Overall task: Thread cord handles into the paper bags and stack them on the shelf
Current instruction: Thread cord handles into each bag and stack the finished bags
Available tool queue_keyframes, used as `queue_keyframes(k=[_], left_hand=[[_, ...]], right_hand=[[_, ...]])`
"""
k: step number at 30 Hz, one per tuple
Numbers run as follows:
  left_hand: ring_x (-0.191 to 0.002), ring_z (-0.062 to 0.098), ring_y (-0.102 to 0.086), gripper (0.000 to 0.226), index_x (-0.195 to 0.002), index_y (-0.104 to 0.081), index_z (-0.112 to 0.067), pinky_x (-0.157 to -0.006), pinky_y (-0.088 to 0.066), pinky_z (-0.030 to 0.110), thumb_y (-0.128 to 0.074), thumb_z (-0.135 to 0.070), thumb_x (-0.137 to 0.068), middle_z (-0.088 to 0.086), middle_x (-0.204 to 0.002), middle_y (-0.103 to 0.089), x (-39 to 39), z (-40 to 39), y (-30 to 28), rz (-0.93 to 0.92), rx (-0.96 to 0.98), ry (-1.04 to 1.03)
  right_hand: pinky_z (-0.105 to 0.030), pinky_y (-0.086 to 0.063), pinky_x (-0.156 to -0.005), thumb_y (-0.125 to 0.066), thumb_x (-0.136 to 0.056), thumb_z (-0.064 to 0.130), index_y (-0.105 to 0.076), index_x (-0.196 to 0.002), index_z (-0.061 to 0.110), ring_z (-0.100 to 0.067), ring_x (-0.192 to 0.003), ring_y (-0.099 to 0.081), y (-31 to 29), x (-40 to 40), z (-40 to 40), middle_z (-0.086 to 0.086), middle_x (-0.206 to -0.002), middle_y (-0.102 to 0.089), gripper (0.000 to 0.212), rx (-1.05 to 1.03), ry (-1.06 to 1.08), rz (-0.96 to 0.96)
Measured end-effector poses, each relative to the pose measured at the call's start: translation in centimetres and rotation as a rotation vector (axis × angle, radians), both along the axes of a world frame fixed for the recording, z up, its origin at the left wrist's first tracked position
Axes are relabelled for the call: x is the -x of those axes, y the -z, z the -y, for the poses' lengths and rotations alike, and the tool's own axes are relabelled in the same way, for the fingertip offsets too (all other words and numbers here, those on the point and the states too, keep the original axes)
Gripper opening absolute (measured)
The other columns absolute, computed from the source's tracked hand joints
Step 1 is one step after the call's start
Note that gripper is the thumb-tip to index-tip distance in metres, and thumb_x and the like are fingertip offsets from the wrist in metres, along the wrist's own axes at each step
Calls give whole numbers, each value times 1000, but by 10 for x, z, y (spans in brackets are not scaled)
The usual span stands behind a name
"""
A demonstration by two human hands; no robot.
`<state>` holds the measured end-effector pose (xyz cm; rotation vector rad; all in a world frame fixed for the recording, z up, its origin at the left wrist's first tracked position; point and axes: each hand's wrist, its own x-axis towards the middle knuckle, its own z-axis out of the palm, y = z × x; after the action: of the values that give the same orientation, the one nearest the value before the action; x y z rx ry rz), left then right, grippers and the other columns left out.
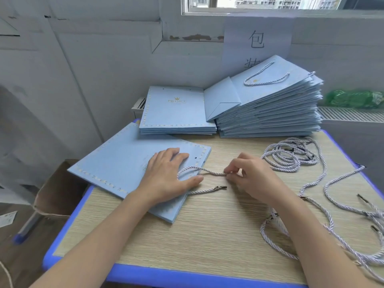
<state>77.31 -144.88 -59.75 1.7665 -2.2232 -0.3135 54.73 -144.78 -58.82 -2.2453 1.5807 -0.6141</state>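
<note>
A flat light-blue paper bag (120, 169) lies at the table's left, tilted, its punched hole near the right edge. My left hand (168, 175) presses flat on it with straight fingers. A white twisted cord (207, 173) loops from under that hand toward my right hand (247, 177), which pinches the cord's end. The cord's other end, with a metal tip (221, 187), rests on the table just below.
A low stack of unthreaded blue bags (176, 113) sits behind. A tall stack of bags with cord handles (270, 104) stands at the back right. Loose cords (291, 156) lie tangled on the right of the blue-edged wooden table (207, 235). An open cardboard box (56, 196) is left of the table.
</note>
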Motion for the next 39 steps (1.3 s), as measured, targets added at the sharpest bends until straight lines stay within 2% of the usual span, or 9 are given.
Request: queue_keyframes(k=[2, 4, 8, 14, 17, 21, 27, 34, 39], left_hand=[[-133, 10, -20, 106, -140, -34, -33, -113, -10, 29, -18, -87, -51, -8, -144, -28, 1, -1, 0, 32, 21, 7], [-125, 10, -24, 102, -136, -37, -32, -107, -12, 26, -19, -87, -52, -9, -134, -33, 3, -5, 1, 56, 56, 25], [-107, 11, -31, 86, -121, -46, -29, -94, -22, 25, -25, -83, -56, -10, -111, -36, 13, -23, 1, 51, 123, 110], [-102, 11, -28, 79, -120, -46, -27, -94, -26, 26, -29, -78, -63, -9, -109, -34, 22, -37, 5, 49, 165, 187], [-102, 11, -29, 78, -120, -47, -26, -91, -24, 25, -31, -77, -64, -8, -109, -35, 21, -37, 6, 39, 177, 187], [-102, 12, -30, 77, -117, -49, -25, -92, -26, 26, -31, -76, -64, -7, -108, -36, 22, -37, 5, 40, 186, 179], [-104, 13, -31, 77, -116, -49, -24, -94, -27, 26, -29, -75, -62, -7, -109, -36, 22, -37, 4, 28, 175, 175], [-100, 12, -36, 74, -111, -57, -19, -92, -36, 26, -37, -71, -62, -7, -107, -46, 21, -36, 3, -103, 169, 167], [-98, 7, -36, 72, -108, -60, -20, -84, -33, 16, -37, -70, -62, -11, -105, -53, 20, -36, 1, -177, 172, 146]], right_hand=[[-29, -39, -69, -63, -87, 16, -65, -86, 16, 3, -64, -39, 1, 0, 1, 7, -88, -48, 2, 42, 9, -33], [-29, -39, -70, -61, -88, 15, -63, -85, 14, -6, -68, -45, -1, -1, 1, 6, -89, -49, 4, 50, 7, -19], [-15, -41, -59, -60, -89, 8, -61, -81, 16, -6, -61, -55, -11, -10, -3, 5, -70, -61, 11, -58, 18, 366], [-19, -52, -65, -62, -83, -8, -66, -86, 7, -10, -64, -65, -14, -16, -10, -6, -72, -67, 15, -305, -101, 705], [-23, -50, -63, -66, -82, -2, -68, -77, 15, -9, -58, -61, -10, -20, -8, -2, -66, -68, 18, -272, -72, 610], [-14, -37, -61, -69, -82, 11, -65, -70, 32, 2, -59, -50, -5, -26, -5, 17, -66, -64, 24, -152, -50, 425], [-27, -46, -71, -68, -83, 13, -66, -73, 31, -14, -72, -62, -2, -30, -4, 7, -69, -70, 20, -134, 5, 412], [-10, -38, -57, -68, -82, 11, -69, -77, 26, 4, -59, -54, 4, -36, -3, 15, -67, -66, 15, -59, 60, 383], [-19, -37, -60, -67, -83, 16, -70, -82, 23, 2, -59, -51, 9, -42, -7, 18, -73, -64, 8, 48, 92, 276]])
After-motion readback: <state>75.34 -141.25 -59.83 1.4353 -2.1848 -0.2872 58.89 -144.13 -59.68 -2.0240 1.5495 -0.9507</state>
